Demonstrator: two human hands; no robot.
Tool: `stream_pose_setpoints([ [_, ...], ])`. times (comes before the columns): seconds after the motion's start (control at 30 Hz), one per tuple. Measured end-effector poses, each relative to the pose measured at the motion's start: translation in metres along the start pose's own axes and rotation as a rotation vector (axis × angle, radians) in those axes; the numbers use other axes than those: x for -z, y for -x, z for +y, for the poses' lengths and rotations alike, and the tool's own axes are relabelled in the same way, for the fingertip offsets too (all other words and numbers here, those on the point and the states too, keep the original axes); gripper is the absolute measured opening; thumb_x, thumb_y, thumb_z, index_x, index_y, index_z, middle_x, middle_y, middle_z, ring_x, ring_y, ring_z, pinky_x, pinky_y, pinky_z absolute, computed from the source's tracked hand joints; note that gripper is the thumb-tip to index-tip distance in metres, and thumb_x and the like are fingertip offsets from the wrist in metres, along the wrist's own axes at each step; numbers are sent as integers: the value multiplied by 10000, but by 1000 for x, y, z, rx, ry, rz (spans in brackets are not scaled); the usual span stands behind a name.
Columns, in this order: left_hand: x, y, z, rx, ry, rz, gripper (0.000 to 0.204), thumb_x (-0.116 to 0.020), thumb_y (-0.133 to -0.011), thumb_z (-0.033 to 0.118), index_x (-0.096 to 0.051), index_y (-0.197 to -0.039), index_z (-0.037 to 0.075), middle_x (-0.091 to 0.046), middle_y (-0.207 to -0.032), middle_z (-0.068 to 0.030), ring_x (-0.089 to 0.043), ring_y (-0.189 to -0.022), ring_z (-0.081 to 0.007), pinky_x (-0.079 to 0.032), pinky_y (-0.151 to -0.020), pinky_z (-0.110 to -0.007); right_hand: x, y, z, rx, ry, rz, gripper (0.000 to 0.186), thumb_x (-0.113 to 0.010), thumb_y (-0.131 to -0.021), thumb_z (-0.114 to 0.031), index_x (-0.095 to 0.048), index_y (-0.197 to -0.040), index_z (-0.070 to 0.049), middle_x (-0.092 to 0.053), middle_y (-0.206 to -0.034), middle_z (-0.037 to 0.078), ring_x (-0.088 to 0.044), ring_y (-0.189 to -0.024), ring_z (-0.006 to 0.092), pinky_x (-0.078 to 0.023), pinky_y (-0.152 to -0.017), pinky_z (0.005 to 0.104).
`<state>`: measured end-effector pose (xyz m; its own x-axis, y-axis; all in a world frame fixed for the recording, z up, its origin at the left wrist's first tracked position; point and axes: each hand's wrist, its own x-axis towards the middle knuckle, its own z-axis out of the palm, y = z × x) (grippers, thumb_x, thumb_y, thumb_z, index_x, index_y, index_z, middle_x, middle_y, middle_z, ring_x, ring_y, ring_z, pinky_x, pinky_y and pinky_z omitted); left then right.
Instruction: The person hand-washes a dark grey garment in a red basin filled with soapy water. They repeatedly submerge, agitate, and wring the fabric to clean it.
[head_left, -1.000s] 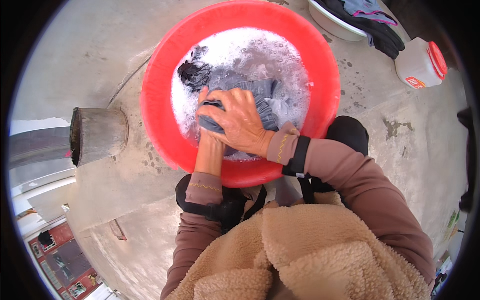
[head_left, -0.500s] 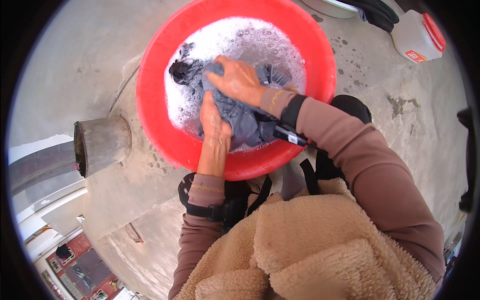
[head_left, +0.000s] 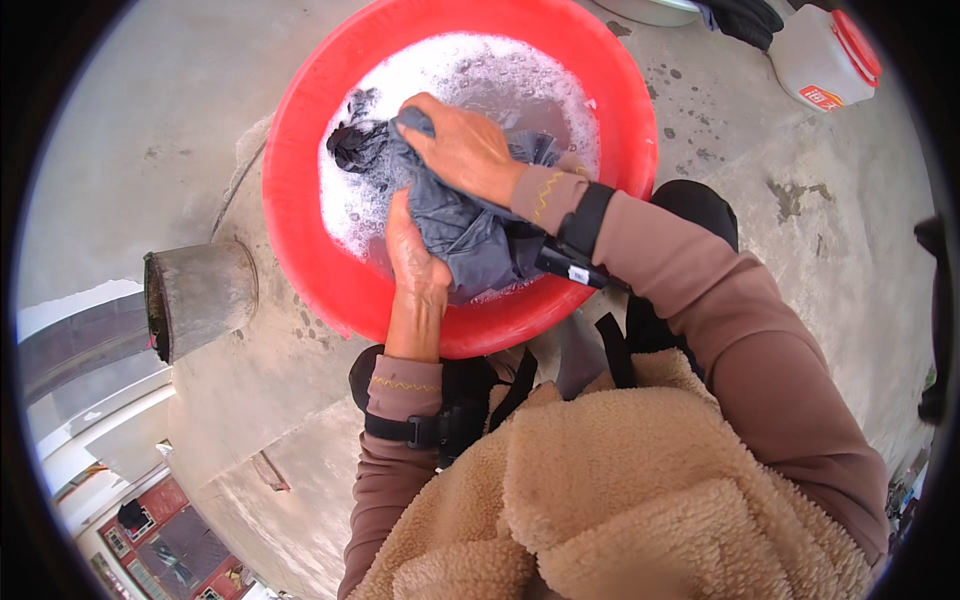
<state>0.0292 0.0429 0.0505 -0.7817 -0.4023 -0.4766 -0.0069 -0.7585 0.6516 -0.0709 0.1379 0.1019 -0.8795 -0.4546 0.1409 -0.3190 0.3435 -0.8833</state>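
A wet grey garment (head_left: 465, 245) is bunched over soapy water in a large red basin (head_left: 290, 235). My right hand (head_left: 462, 150) grips a fold of it from above, and a tuft of grey cloth sticks out by the thumb. Lower and to the left, my left hand (head_left: 415, 250) is wrapped against the garment's near-left side, its thumb pointing up and its other fingers hidden by cloth. A dark, crumpled cloth (head_left: 352, 147) lies in the suds left of my right hand. Part of the grey garment trails into the water beneath my right wrist.
A grey metal pipe or bucket-like cylinder (head_left: 205, 298) lies left of the basin on the concrete floor (head_left: 770, 240). At the far right stand a white jug with a red lid (head_left: 822, 58) and a pale basin (head_left: 650, 10) with dark cloth (head_left: 745, 20) over its edge.
The whole view has shifted slightly. My right hand, blurred by motion before, shows sharply and sits a touch farther up with the cloth. My left hand keeps its place on the garment.
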Motion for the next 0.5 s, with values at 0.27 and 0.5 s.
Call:
stream_pose_setpoints([
  [0.27,2,9,19,145,-81,-66,363,-468,-1003,315,-649,-1174,51,-672,-1193,-80,-615,-1129,-212,-460,-1017,-350,-6,3,29,130,214,-101,393,-634,-897,-430,-663,-1067,-77,-673,-952,211,-655,-917,380,-535,-786,466],
  [0.5,7,1,53,-23,-53,108,761,-616,-945,464,-332,-1492,17,-467,-1441,-214,-518,-1265,-353,-393,-1092,-414,67,-76,144,-166,300,-151,707,-736,-780,-572,-594,-1246,-59,-630,-1142,287,-632,-1063,396,-489,-916,475],
])
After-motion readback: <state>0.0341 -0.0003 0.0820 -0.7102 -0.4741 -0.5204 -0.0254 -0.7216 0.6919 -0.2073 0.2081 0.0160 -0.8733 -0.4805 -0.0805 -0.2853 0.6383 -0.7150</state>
